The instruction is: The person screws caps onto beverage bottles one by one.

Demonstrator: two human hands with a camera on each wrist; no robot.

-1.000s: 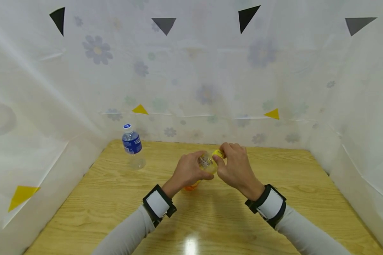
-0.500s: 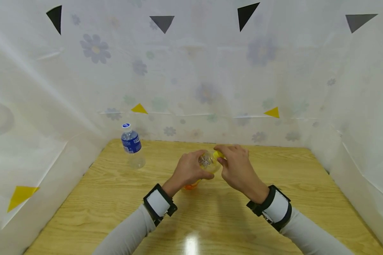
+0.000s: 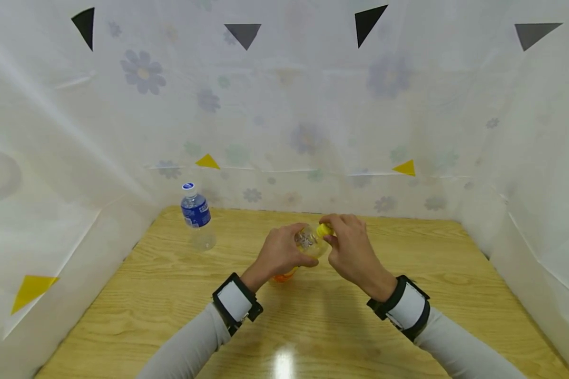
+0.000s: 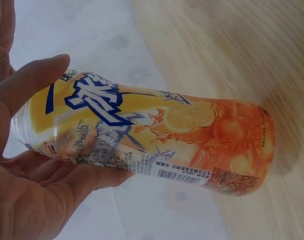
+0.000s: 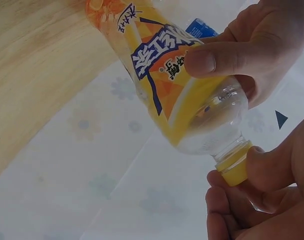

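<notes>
A clear plastic drink bottle (image 3: pixel 307 240) with a yellow and orange label is held tilted over the middle of the table, its neck toward the right. My left hand (image 3: pixel 280 251) grips it around the upper label, thumb on one side and fingers on the other. In the left wrist view, the label (image 4: pixel 142 130) shows a lemon slice, and the orange base points away from the hand. My right hand (image 3: pixel 353 251) pinches the yellow cap (image 5: pixel 234 167) between thumb and fingertips. The cap sits at the bottle's neck in the right wrist view.
A second bottle (image 3: pixel 196 213), clear with a blue label and white cap, stands upright at the table's back left. The wooden table (image 3: pixel 313 326) is enclosed by white flower-patterned sheeting (image 3: pixel 284 116) at the back and sides.
My right hand has shifted slightly right and its fingers have changed position on the cap. The left hand and bottle have stayed nearly still.
</notes>
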